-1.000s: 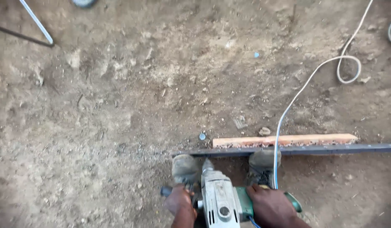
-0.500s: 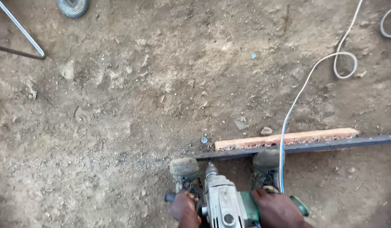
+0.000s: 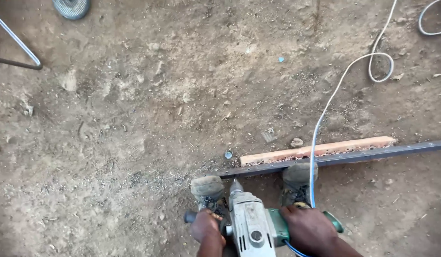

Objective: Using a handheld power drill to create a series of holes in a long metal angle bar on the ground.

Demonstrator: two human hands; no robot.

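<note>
Drilling step: drill (image 3: 251, 226) points down, bit on the steel bar (image 3: 334, 158) lying on the dirt ground (image 3: 134, 119), both boots (image 3: 208, 188) pinning it. Left hand (image 3: 205, 227) clenched on the side handle, right hand (image 3: 308, 228) wrapped round the rear grip. Judging next: steady downward pressure, drill kept plumb, cable (image 3: 325, 109) kept clear

Drill (image 3: 251, 223): grey metal body, green rear handle, black side grip sticking out at 9 o'clock. Pointing nose-down toward 12 o'clock, chuck tip right at the steel bar (image 3: 353, 156). Bar: dark, long, narrow, flat on the dirt, running from 9 to 3 o'clock with a slight upward slope to the right, metal filings scattered around its left end.
</note>
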